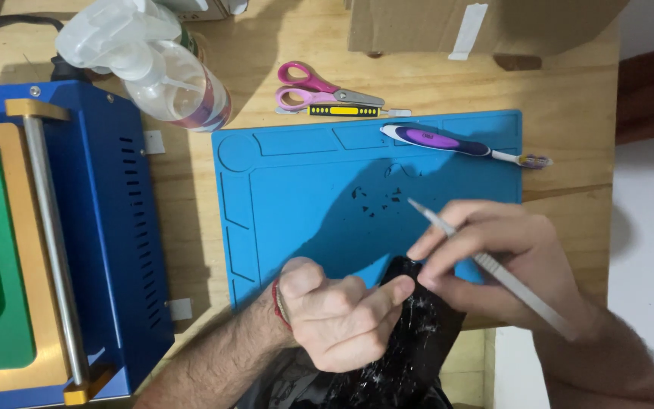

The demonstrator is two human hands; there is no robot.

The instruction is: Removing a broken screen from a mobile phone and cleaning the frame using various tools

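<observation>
My left hand (342, 318) grips the upper end of a black, cracked flat panel (410, 341) that tilts off the near edge of the blue work mat (297, 220). My right hand (493, 265) holds a thin grey metal tool (493, 269) like a pen, its pointed tip raised to the upper left, and its fingertips pinch the panel's top corner. Small black fragments (376, 198) lie scattered on the mat above the hands. A red string bracelet circles my left wrist.
A blue machine (107, 227) with a green pad and gold frame fills the left. A clear spray bottle (160, 68), pink scissors (319, 87), a yellow-black tool (342, 110) and a purple toothbrush (456, 144) lie at the back. A cardboard box (478, 23) stands behind.
</observation>
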